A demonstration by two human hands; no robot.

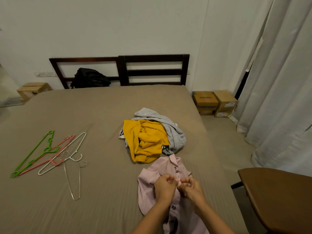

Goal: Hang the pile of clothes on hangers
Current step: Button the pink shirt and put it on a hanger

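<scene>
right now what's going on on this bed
A person has a pale pink button-up shirt laid out on the brown-sheeted bed. The left hand and the right hand both pinch its front edge, apparently working on a button. Beyond it sits the pile, with a mustard yellow garment on top and a grey garment behind. The loose plastic and wire hangers lie to the left, none holding clothes yet.

pink shirt [148, 184] | yellow top [146, 141] | grey garment [173, 130] | green hanger [32, 154] | taupe bedsheet [101, 107]
</scene>
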